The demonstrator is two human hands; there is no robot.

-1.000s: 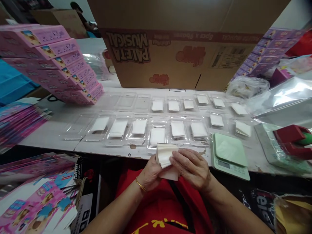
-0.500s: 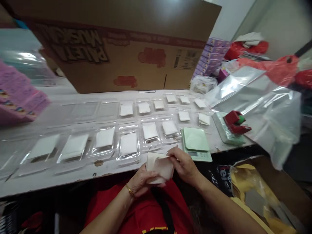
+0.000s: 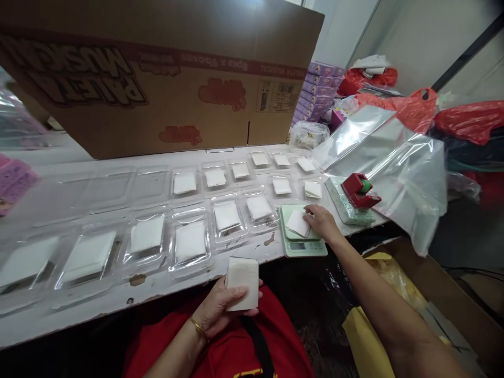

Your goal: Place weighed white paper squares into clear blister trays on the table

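At the far left a blurred pink box (image 3: 13, 178) sat on the white bench (image 3: 165, 286), and two rows of clear plastic trays (image 3: 146, 239) ran rightward across it, most holding a white paper pad, the leftmost back ones bare. Behind them stood a large cardboard carton (image 3: 157, 79) with its print upside down.

The left hand (image 3: 220, 310) was below the bench edge, over the red shirt, closed around a stack of white sheets (image 3: 242, 282) held upright, with the thumb across its front face. That grip looked one-handed and light; I judged that the stack could fan out or slip onto the lap if the thumb eased.

Further right, the right hand (image 3: 323, 220) reached out with fingers loosely spread, pressing a small bundle of sheets (image 3: 298, 223) onto the green scale (image 3: 303, 245). The bundle lay tilted, overhanging toward the scale's near side above the display. A hand resting on it would probably falsify the reading, and a skewed bundle might slide off the platform.

Beside the scale sat a red tool (image 3: 360, 190) on a green pad, under loose clear plastic bags (image 3: 397, 168) that could snag a passing sleeve or wrist.
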